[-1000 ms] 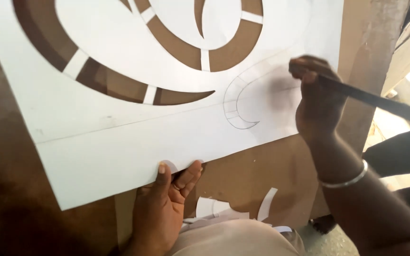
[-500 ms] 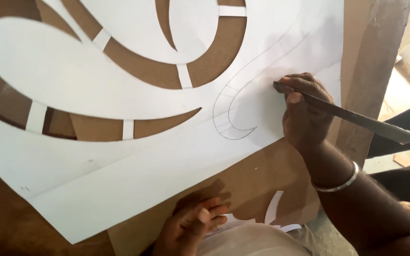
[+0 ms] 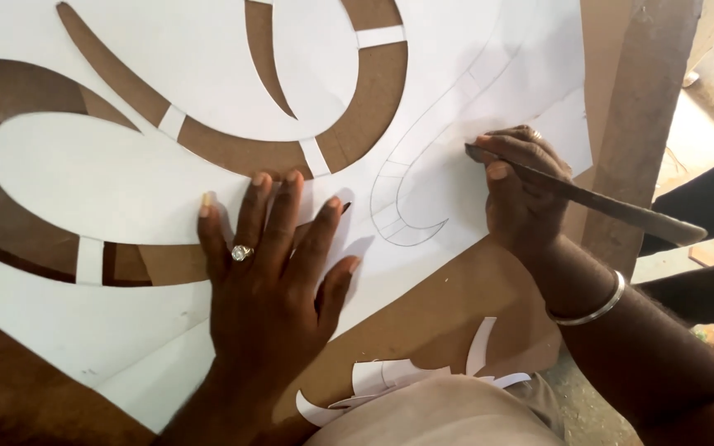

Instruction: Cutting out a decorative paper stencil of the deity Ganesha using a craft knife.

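White paper sheet (image 3: 473, 49) w/ curved cut-outs covered most of the view, lying flat on a brown board (image 3: 448, 322) on the counter; its top & left ran out of frame. Brown showed through the cut bands, thin paper bridges left across them. Left hand (image 3: 270, 281) lay flat on the sheet near its lower edge, fingers spread, released & gripping nothing, ring on one finger. Right hand (image 3: 522, 194) sat just beside the sheet's right edge, clenched around a long flat metal blade (image 3: 597, 202); the blade's tip end poked out left of the fingers at the pencil-drawn curve (image 3: 411, 223), handle end running off right past a wooden plank (image 3: 642, 99). Whether the tip touched paper was hard to tell; the hand hid the middle of the blade. Metal bangle (image 3: 592, 310) on the right wrist. Curled white paper offcuts (image 3: 398, 380) lay on the board near the bottom edge, partly hidden by beige cloth. Bare board between the hands.
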